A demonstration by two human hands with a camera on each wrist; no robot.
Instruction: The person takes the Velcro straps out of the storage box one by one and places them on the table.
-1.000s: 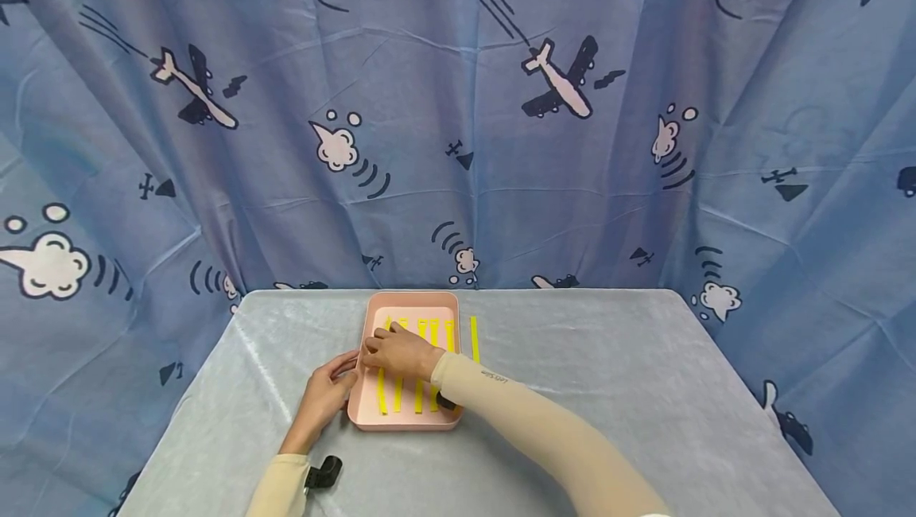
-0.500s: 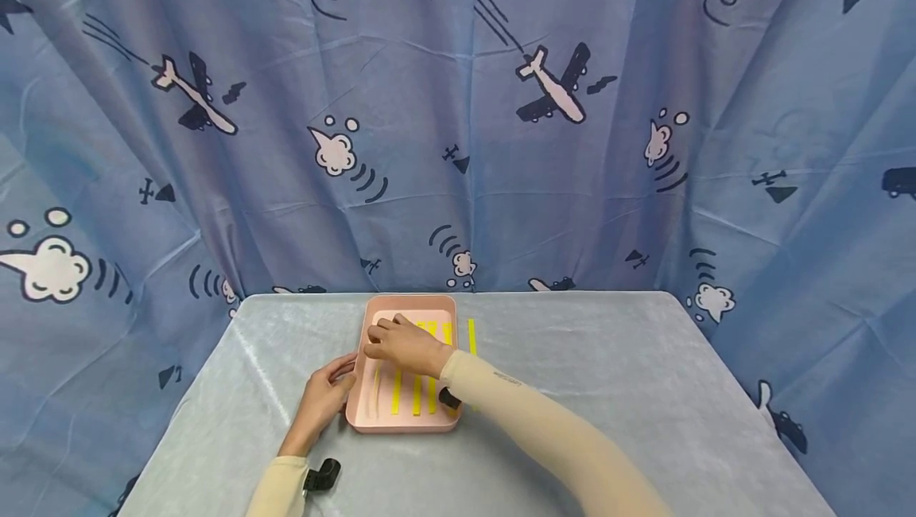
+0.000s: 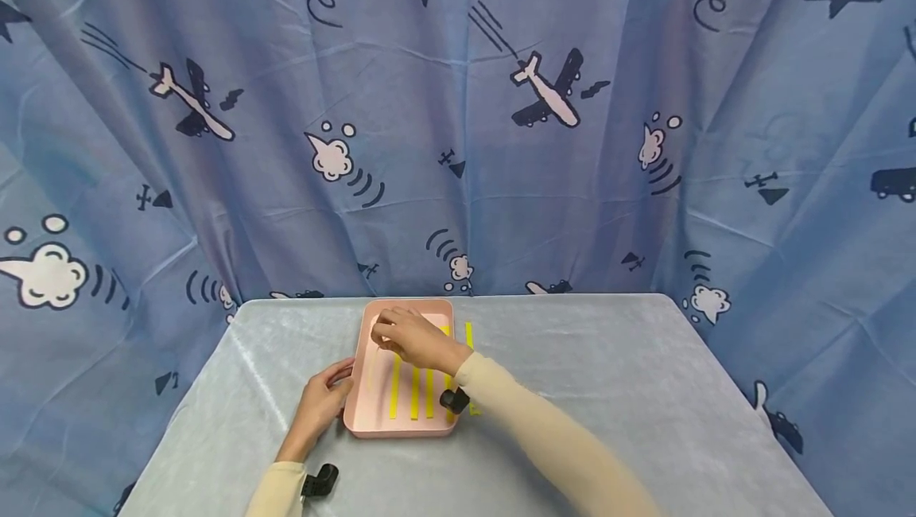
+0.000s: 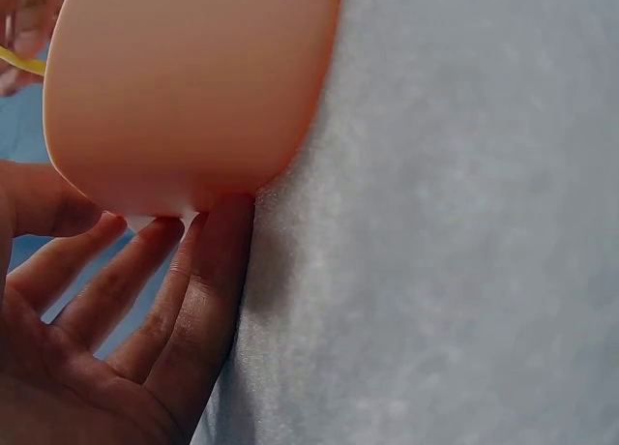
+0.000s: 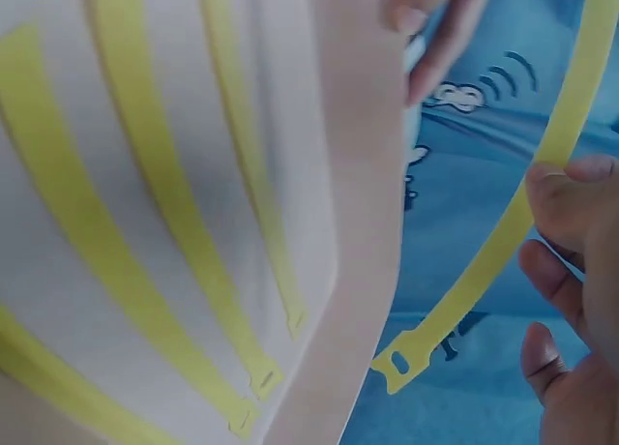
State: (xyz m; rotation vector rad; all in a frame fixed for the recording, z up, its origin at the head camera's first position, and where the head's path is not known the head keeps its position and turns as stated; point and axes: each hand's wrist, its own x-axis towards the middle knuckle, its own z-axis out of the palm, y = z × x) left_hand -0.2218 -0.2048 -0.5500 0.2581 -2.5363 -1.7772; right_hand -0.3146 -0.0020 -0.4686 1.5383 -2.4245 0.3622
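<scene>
A pink tray (image 3: 401,433) on the table holds several yellow hook-and-loop cable ties (image 5: 174,193) laid side by side. My right hand (image 3: 415,340) is over the tray's left and middle part. It pinches one more yellow cable tie (image 5: 474,281) between thumb and finger; the slotted end hangs free in the right wrist view. My left hand (image 3: 318,406) holds the tray's left side, thumb at the rim and fingers against the outer wall (image 4: 193,97). The right hand and sleeve hide parts of the ties in the head view.
Just right of the tray, another yellow tie (image 3: 469,334) lies on the grey cloth-covered table (image 3: 608,390). A blue patterned curtain (image 3: 401,103) hangs behind the table's far edge. Each wrist carries a small black camera (image 3: 322,481).
My right hand has lifted the leftmost tie out of the tray, rising and shifting slightly right with it. My left hand keeps its place on the tray. The head view has tilted slightly upward.
</scene>
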